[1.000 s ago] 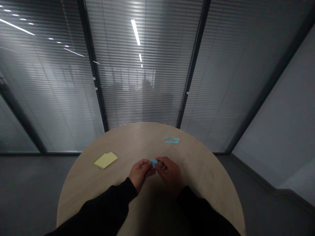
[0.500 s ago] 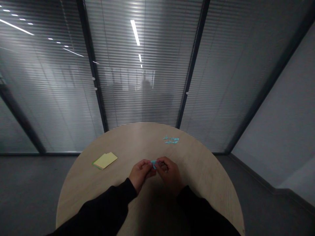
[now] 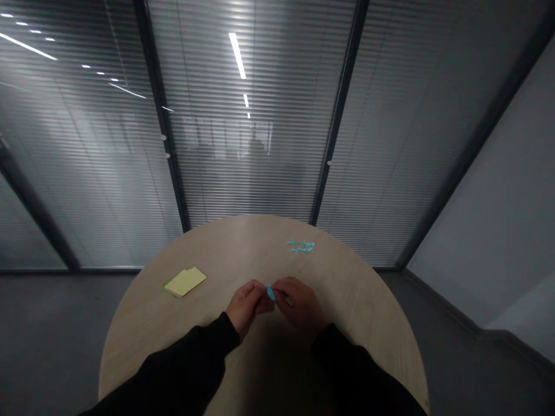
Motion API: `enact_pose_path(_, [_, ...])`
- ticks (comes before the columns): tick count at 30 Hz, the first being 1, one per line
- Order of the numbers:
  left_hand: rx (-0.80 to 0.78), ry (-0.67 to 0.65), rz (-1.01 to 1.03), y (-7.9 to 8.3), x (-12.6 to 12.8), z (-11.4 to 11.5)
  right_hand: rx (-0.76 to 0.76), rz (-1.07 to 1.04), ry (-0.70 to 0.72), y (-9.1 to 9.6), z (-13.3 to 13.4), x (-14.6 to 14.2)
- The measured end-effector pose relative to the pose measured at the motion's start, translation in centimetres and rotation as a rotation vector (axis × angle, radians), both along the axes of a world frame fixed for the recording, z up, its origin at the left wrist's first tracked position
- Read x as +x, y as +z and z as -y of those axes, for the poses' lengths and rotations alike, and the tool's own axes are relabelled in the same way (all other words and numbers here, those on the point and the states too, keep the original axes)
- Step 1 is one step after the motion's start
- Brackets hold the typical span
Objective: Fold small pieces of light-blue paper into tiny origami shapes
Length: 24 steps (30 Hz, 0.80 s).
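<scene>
A small piece of blue paper (image 3: 270,293) is held between my two hands, above the near middle of the table. My left hand (image 3: 248,304) pinches it from the left between thumb and fingers. From the right, my right hand (image 3: 300,302) is closed on its other side, the fingertips meeting at the paper's upper edge. The paper looks narrow and folded, though its exact shape is too small to make out. Farther off to the right lie several small folded blue paper pieces (image 3: 302,246) in a loose group.
A round wooden table (image 3: 364,312) fills the lower middle. Yellow paper sheets (image 3: 187,281) lie on its left side, with a green edge showing beneath. Behind the table stands a glass partition with closed blinds (image 3: 251,185); a white wall (image 3: 498,242) is at right.
The blue paper between my fingers has turned and now shows as a narrow upright strip. My right fingers have shifted slightly over it. The other papers stay in place.
</scene>
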<state>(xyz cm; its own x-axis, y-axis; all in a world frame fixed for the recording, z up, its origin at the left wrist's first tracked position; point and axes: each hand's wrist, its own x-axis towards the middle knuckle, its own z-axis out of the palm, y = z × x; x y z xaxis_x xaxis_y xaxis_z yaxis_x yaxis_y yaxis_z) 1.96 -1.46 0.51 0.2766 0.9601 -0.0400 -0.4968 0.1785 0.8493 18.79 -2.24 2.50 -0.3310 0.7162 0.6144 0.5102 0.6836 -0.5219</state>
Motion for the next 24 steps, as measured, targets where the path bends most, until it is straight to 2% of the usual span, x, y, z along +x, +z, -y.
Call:
enact_pose_path(13, [-0.076,-0.065,0.024,-0.6,-0.5,-0.5,0.115,0.102,0.035,-0.1,-0.1,0.4])
enact_pose_path(24, [-0.007,-0.005,-0.062,-1.1,-0.7,-0.9,0.294,0.145,0.026,-0.7,-0.5,0.4])
